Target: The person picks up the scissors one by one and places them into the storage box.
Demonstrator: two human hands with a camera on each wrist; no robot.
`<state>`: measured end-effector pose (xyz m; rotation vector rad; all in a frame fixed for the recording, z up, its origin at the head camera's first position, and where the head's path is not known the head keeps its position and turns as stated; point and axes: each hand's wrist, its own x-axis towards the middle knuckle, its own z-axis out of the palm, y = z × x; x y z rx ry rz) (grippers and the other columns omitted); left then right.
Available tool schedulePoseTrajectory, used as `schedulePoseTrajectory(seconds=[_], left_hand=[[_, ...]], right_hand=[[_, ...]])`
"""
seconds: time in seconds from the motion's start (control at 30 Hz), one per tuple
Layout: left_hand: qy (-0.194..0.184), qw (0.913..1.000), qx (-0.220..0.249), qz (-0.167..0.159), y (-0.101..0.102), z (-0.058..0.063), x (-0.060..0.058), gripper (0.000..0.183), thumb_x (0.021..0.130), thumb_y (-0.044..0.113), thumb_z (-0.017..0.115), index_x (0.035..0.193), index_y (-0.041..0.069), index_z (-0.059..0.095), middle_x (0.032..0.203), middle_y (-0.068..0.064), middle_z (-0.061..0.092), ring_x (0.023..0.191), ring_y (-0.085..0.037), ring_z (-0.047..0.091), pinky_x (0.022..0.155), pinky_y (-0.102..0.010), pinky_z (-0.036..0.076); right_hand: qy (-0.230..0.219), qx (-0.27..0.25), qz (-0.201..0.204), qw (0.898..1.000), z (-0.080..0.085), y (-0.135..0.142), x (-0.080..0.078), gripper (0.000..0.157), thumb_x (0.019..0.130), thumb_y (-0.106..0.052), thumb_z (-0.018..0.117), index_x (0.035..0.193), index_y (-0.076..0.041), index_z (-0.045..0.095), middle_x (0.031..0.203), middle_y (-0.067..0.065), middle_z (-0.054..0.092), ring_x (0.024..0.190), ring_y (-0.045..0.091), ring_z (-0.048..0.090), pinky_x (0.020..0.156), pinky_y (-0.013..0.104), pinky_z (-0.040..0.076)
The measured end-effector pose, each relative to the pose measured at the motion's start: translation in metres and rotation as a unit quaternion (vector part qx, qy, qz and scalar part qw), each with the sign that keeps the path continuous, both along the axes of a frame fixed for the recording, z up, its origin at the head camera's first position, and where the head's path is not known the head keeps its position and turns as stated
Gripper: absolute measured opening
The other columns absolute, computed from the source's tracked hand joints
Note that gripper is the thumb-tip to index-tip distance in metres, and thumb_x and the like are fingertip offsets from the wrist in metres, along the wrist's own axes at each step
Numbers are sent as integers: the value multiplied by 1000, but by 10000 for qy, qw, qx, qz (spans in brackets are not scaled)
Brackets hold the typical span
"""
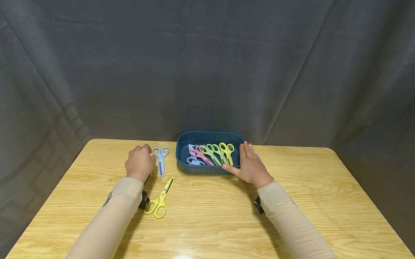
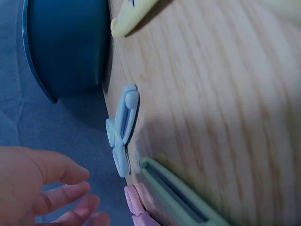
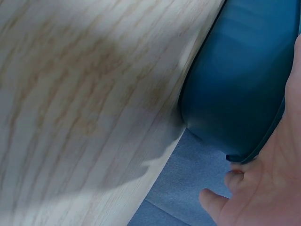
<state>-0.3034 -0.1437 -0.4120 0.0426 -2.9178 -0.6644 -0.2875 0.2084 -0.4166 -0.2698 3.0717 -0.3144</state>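
My left hand [image 1: 140, 162] hovers at the table's far left with its fingers loosely bent and nothing in them. Just right of it lie light blue scissors [image 1: 161, 159]. The left wrist view also shows pink scissors [image 2: 136, 207] and green scissors [image 2: 178, 193], mostly hidden by the arm in the head view. Yellow scissors [image 1: 160, 198] lie nearer the front. Against the right end of a dark blue bin [image 1: 211, 170] rests my right hand [image 1: 250, 167], fingers straight, thumb along the front rim. Inside the bin are several scissors, including yellow [image 1: 229, 152] and pink [image 1: 201, 157] ones.
The wooden table [image 1: 210, 230] has its back edge just behind the bin. A grey curtain [image 1: 200, 62] hangs behind and along both sides.
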Motion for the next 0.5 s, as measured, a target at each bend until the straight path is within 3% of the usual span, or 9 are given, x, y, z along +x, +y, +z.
schedulePoseTrajectory(seconds=[0.27,0.5], left_hand=[[-255,9993,141,224,-10,1,0,39,86,10,51,122,-6,52,120,-31,46,104,-49,46,69,-59,49],[-609,9974,186,343,-22,-3,-1,50,88,14,57,128,-12,44,117,-36,43,103,-51,43,72,-59,47]], right_hand=[[20,-21,-2,10000,-1,-1,1,116,76,-84,33,148,4,6,156,19,-1,143,34,0,112,49,13],[18,-61,31,10000,-2,-2,0,117,76,-84,33,148,4,5,155,19,-1,143,33,-2,113,48,12]])
